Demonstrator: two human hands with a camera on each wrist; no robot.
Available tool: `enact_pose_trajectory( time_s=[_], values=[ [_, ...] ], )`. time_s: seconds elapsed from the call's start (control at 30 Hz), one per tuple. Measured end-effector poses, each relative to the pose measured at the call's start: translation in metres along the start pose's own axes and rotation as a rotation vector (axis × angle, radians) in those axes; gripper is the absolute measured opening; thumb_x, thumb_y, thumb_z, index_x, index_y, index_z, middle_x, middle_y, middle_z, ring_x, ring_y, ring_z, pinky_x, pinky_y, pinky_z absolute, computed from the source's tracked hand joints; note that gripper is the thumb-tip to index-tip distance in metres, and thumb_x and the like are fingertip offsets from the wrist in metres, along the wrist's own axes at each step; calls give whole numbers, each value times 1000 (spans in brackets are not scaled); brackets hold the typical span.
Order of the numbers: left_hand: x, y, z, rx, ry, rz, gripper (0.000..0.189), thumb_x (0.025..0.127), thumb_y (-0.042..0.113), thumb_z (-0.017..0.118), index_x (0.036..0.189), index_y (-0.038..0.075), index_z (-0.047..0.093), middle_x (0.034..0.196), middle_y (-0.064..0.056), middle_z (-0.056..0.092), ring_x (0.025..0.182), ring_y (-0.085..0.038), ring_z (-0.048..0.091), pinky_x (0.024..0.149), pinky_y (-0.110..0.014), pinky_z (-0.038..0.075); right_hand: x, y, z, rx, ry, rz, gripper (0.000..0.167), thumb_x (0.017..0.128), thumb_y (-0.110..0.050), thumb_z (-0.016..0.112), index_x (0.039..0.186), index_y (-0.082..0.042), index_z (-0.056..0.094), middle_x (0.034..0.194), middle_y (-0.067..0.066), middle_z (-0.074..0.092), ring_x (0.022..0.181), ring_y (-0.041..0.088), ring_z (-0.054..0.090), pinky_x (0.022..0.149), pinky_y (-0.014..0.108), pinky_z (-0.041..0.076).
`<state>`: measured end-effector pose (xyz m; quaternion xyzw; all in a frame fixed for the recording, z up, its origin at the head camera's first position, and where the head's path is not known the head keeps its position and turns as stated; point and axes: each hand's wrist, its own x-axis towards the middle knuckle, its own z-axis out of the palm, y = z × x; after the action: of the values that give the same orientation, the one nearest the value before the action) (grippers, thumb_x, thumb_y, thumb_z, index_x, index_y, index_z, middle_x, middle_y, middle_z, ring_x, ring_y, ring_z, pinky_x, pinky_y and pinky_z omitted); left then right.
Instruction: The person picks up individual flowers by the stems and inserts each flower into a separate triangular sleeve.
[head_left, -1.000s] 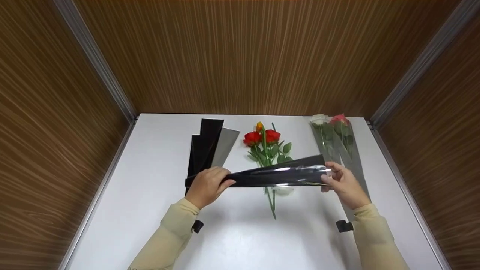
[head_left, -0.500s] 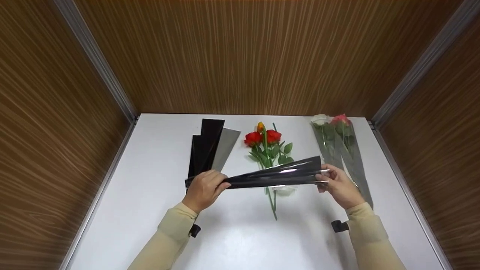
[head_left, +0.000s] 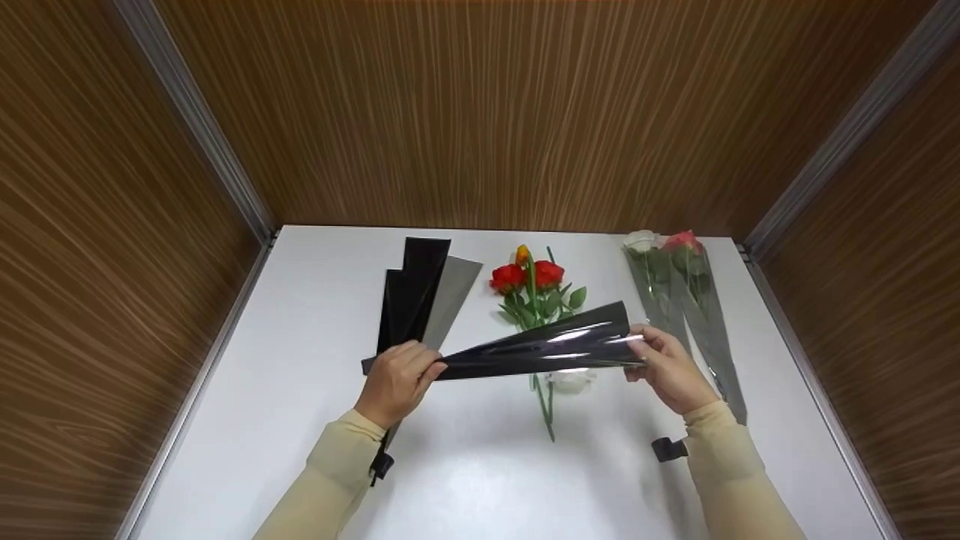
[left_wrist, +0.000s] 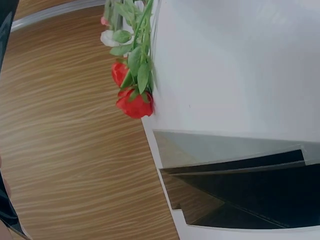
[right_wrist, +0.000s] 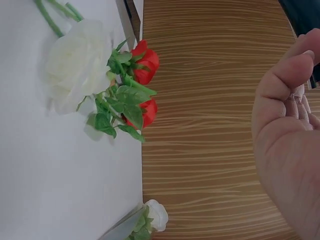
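A black cone-shaped flower sleeve (head_left: pixel 540 351) of glossy plastic stretches between both hands, in front of the loose flowers. My left hand (head_left: pixel 400 382) grips its narrow end, with the thumb along the near side. At the wide mouth, my right hand (head_left: pixel 671 371) pinches the edge between thumb and fingers. The right wrist view shows the curled right hand (right_wrist: pixel 290 110) at a dark corner of the sleeve (right_wrist: pixel 304 22). Red roses (head_left: pixel 508 278) with green leaves lie behind the sleeve. A white rose (right_wrist: pixel 77 65) is partly hidden under it in the head view.
Several black and grey sleeves (head_left: pixel 409 289) lie stacked at the left. On the right, a white rose (head_left: pixel 641 241) and a pink rose (head_left: pixel 682 241) lie wrapped in see-through grey sleeves. Wood-grain panels (head_left: pixel 495 112) enclose the white table (head_left: pixel 480 495).
Both hands have shifted slightly left with the sleeve. Its wide end has tilted up and its mouth looks rounder than half a second ago. The flowers and stacked sleeves stay put.
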<state>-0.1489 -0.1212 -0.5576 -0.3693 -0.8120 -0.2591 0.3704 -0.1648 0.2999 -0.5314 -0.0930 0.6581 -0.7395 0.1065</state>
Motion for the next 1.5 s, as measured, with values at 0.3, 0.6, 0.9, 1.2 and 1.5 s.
enact_pose_trajectory(
  time_s=[0.3, 0.6, 0.9, 1.2, 1.5],
  values=[
    [-6, -11, -10, 1, -11, -99, 33, 102, 32, 47, 86, 9, 65, 75, 1, 61, 67, -14, 55, 62, -32, 48, 26, 1, 9, -136, 74, 50, 32, 99, -30, 56, 108, 1, 57, 83, 7, 60, 62, 15, 56, 59, 25, 46],
    [-9, -23, -14, 69, -4, -181, 23, 100, 25, 53, 96, 8, 67, 81, -1, 63, 73, -18, 58, 66, -36, 46, 70, 27, 44, -547, 109, 151, 23, 94, -18, 60, 105, 2, 63, 84, 15, 64, 63, 25, 61, 53, 28, 48],
    [-13, -29, -14, 87, 34, -232, 27, 101, 25, 48, 95, 7, 68, 83, -2, 63, 76, -21, 58, 70, -38, 45, 114, 53, 65, -855, 136, 121, 15, 88, -15, 64, 98, -5, 67, 84, 10, 69, 69, 22, 63, 65, 36, 51],
    [-17, -34, -13, 82, 58, -252, 26, 98, 20, 47, 85, 7, 65, 78, -4, 60, 74, -23, 56, 70, -39, 44, 131, 90, 81, -1083, 173, 144, 10, 78, -11, 65, 85, -4, 66, 77, 6, 64, 69, 23, 57, 70, 39, 49],
    [-20, -38, -12, 82, 90, -288, 26, 97, 18, 46, 81, 8, 63, 75, -4, 59, 70, -23, 55, 69, -39, 43, 134, 96, 82, -1052, 187, 290, 6, 75, -10, 63, 72, -8, 59, 70, 4, 59, 61, 20, 52, 61, 36, 47]
  ],
)
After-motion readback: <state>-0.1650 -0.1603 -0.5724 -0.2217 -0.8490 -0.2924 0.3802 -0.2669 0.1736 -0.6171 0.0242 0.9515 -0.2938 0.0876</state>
